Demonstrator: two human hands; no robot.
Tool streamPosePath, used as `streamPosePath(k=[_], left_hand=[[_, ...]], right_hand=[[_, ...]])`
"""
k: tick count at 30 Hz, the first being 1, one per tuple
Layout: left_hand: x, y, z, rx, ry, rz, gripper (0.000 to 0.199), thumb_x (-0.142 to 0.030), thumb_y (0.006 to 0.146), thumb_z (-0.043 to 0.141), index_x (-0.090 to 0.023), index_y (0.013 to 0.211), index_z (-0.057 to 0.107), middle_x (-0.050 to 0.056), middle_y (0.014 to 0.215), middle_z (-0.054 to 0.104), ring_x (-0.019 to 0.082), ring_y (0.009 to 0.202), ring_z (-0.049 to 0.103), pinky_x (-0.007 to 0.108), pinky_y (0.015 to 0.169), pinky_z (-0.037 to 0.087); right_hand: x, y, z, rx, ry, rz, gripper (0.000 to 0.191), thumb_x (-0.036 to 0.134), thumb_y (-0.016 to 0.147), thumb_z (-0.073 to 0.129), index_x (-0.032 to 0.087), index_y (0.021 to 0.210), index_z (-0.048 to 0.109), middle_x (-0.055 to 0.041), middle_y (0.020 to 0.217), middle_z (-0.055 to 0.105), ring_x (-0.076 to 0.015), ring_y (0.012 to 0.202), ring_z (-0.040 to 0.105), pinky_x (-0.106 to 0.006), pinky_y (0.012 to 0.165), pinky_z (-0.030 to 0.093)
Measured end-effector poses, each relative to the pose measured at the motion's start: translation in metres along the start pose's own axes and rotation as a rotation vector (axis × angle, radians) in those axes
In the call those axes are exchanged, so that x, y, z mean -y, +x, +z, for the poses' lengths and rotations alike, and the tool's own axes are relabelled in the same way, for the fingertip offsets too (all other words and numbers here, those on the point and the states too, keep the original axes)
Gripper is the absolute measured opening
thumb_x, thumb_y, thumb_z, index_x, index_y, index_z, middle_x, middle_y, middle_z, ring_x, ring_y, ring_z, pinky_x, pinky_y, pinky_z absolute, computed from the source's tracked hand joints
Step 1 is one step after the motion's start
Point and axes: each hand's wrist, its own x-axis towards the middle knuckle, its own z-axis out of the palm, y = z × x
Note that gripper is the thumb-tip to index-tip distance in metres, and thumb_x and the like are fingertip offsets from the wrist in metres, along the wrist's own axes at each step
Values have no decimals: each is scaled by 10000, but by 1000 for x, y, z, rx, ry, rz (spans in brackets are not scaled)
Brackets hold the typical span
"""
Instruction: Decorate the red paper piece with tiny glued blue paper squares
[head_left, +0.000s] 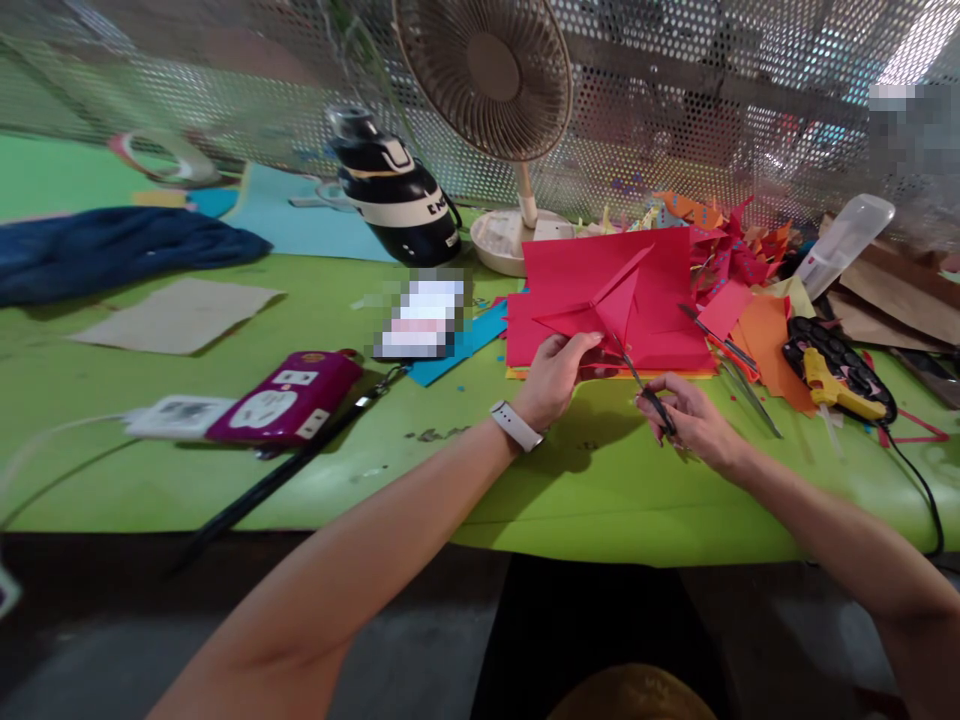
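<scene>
A folded red paper shape [619, 305] with pointed tips is pinched at its lower edge by my left hand [559, 370], which wears a white wristband. My right hand [686, 418] has its fingers in the dark handles of a pair of scissors [654, 402]. The scissor blades point up and left, against the lower edge of the folded paper; whether they are parted is too small to tell. Behind both hands lies a stack of red paper sheets [667, 270], with yellow and orange sheets showing beneath it.
A fan [525, 190] and a dark bottle [401, 195] stand at the back. To the left are a phone [421, 318], a purple power bank [289, 400] and a blue cloth [112, 250]. On the right lie a yellow glue gun [840, 388], tweezers [752, 398] and heaped paper scraps [739, 255].
</scene>
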Motion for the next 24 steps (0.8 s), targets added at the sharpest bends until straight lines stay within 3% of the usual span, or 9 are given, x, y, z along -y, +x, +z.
streamPosePath(k=[24], left_hand=[[0,2,-2,27,-1,31,177,-331,687,681,-168,666,615,50,682,700,262,786,720,387,747,550]], right_hand=[[-8,3,-3,15,37,-57,446,562,685,713,197,825,499,81,528,510,-55,413,392,-222,395,287]])
